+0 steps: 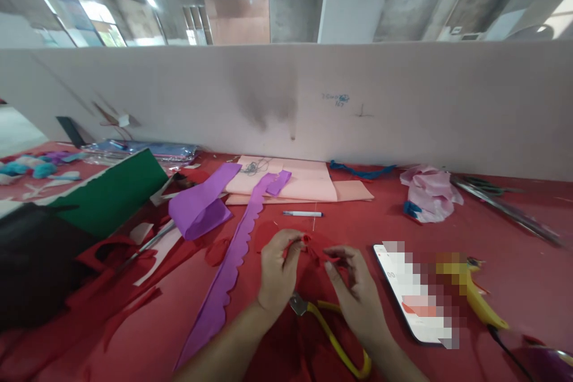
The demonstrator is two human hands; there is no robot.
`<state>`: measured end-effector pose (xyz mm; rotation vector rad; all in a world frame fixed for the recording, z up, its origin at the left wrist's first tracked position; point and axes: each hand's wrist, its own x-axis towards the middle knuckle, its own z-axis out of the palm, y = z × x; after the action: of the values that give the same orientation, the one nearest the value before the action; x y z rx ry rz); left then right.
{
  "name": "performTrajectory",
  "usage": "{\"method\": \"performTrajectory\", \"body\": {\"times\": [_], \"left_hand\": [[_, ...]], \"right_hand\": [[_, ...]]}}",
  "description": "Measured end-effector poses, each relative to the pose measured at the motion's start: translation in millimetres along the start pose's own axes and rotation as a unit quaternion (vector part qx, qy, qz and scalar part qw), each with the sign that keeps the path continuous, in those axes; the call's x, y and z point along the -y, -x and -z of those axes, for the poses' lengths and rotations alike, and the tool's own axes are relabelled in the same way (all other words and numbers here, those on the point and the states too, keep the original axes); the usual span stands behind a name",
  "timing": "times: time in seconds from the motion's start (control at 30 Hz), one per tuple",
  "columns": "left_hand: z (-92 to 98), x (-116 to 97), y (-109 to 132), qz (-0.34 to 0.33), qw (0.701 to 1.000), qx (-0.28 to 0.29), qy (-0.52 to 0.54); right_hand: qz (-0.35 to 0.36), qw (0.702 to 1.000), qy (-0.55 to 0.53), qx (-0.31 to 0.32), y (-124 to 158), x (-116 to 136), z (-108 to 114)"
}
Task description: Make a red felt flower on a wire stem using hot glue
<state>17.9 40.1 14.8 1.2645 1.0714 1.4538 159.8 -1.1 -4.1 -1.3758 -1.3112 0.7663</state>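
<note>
Between my two hands is a small piece of red material (315, 250), rolled at its left end. My left hand (283, 265) pinches the rolled end between thumb and fingers. The loose right end lies between the thumb and fingers of my right hand (351, 280). Yellow-handled pliers or cutters (333, 334) rest on the red table below both hands, partly hidden by my right hand. A long purple strip with a scalloped edge (237, 256) runs along the left of my left hand. Beyond the hands lies a white pen (302, 213).
A phone (409, 292) and a yellow glue gun (481, 301) lie to the right. Pink sheets (308, 182) and crumpled pink material (432, 194) sit further back. At the left are a purple strip (197, 209), a green board (116, 191) and red scraps. A white partition (179, 95) stands behind.
</note>
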Motion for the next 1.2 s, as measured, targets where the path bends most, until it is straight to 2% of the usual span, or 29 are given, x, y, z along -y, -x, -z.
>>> {"method": "performTrajectory", "body": {"times": [0.07, 0.17, 0.37, 0.47, 0.53, 0.63, 0.73, 0.87, 0.97, 1.13, 1.2], "left_hand": [[5.4, 0, -5, -0.046, 0.998, -0.007, -0.035], [8.3, 2, -10, -0.073, 0.996, 0.007, -0.046], [3.4, 11, -7, -0.067, 0.996, 0.017, -0.048], [-1.9, 9, -5, -0.003, 1.000, 0.015, 0.005], [-7.0, 2, -4, 0.084, 0.990, 0.017, 0.111], [-15.0, -10, -2, 0.227, 0.922, 0.052, 0.310], [-21.0, -16, 0, 0.309, 0.869, 0.076, 0.379], [-23.4, -12, 2, 0.349, 0.846, 0.075, 0.395], [-21.2, -5, 1, 0.373, 0.836, 0.077, 0.394], [-15.6, 3, 2, 0.360, 0.862, 0.114, 0.338], [-14.8, 3, 3, 0.341, 0.875, 0.137, 0.316]], "right_hand": [[0.001, 1.000, 0.013, -0.006, -2, -1, 2], [0.006, 0.999, 0.025, -0.021, -6, -5, 4], [0.042, 0.996, 0.050, -0.057, -11, -12, 7], [0.039, 0.997, 0.034, -0.063, -11, -13, 8], [0.024, 0.997, 0.014, -0.073, -13, -11, 7], [0.001, 0.995, -0.055, -0.085, -20, -4, 7], [-0.058, 0.984, -0.162, -0.048, -30, 6, 7], [-0.114, 0.969, -0.219, 0.000, -35, 12, 5], [-0.139, 0.947, -0.287, 0.030, -32, 11, 3], [-0.149, 0.921, -0.352, 0.079, -24, 12, 2], [-0.155, 0.916, -0.363, 0.077, -23, 13, 2]]}}
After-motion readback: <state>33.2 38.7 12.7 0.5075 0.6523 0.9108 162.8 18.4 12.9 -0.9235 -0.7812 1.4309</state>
